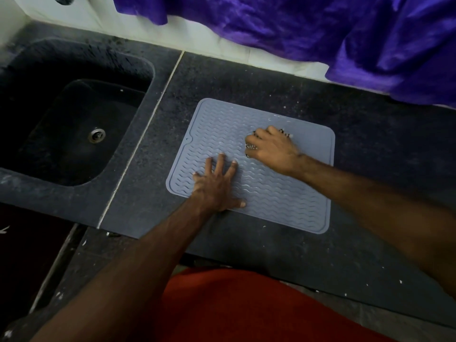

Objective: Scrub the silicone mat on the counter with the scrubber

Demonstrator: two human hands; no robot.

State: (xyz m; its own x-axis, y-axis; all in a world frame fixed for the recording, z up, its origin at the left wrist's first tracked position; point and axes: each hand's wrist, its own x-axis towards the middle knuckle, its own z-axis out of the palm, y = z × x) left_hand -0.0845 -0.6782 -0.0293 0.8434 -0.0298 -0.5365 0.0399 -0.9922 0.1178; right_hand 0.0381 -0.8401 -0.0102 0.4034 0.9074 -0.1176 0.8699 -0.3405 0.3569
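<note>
The grey silicone mat (pixel 271 193), ribbed with wavy lines, lay flat on the dark counter (pixel 320 243) right of the sink (pixel 74 119). The left hand (pixel 217 186) pressed it with spread fingers; the right hand (pixel 274 149) gripped a wiry scrubber (pixel 285 133) against it.

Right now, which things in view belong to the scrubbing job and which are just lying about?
Job:
silicone mat
scrubber, gripped by the right hand
left hand, pressing flat on the mat
counter

Lying about:
sink, left of the mat
purple cloth hanging behind
</note>
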